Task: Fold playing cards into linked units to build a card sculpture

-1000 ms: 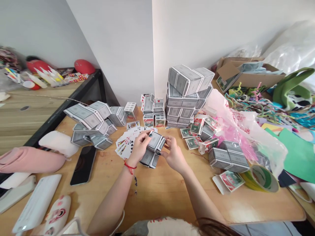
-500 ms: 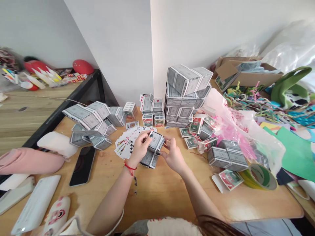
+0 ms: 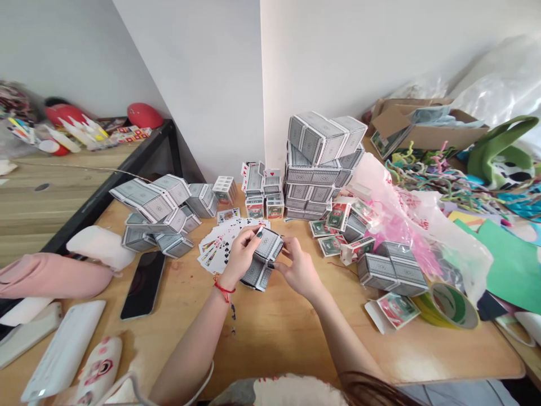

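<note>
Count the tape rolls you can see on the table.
1: the yellow tape roll, beside the opened card box, to the right of the right hand. Others may be hidden.

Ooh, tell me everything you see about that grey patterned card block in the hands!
The card block shows two box-like sections, covered in grey patterned playing-card backs with white borders and dark edges. It looks like folded card and is slanted over the wooden table. The left hand and right hand hold its farther section. Its underside is hidden.
</note>
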Demonstrator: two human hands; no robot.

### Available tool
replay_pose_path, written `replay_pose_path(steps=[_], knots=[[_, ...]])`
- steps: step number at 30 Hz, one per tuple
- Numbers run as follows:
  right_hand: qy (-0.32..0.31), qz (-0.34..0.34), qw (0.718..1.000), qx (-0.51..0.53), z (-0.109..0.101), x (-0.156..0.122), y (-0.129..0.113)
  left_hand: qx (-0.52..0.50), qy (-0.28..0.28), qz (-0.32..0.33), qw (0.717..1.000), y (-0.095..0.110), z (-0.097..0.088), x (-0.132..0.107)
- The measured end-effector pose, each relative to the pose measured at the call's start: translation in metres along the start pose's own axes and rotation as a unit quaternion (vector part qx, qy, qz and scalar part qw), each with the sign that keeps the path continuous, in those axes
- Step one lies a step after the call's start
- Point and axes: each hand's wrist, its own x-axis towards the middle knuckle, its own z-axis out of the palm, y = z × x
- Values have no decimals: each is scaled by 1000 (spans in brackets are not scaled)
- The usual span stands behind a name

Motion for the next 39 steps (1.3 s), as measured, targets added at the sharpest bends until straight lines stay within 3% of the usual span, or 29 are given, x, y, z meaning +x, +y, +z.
replay_pose_path(steps=[12,19,30,39], knots=[[10,-26,998,49,6,-1,5,-16,-6,-4,1000,1,1,-1],[27,-25,996,76,11,-1,12,-29,2,-48,998,-3,6,0],[52,1,997,65,20,-7,13,-68,-20,-57,996,0,9,1],[50,-17,997,50,21,-8,15,-78,-26,-79,993,1,9,1]])
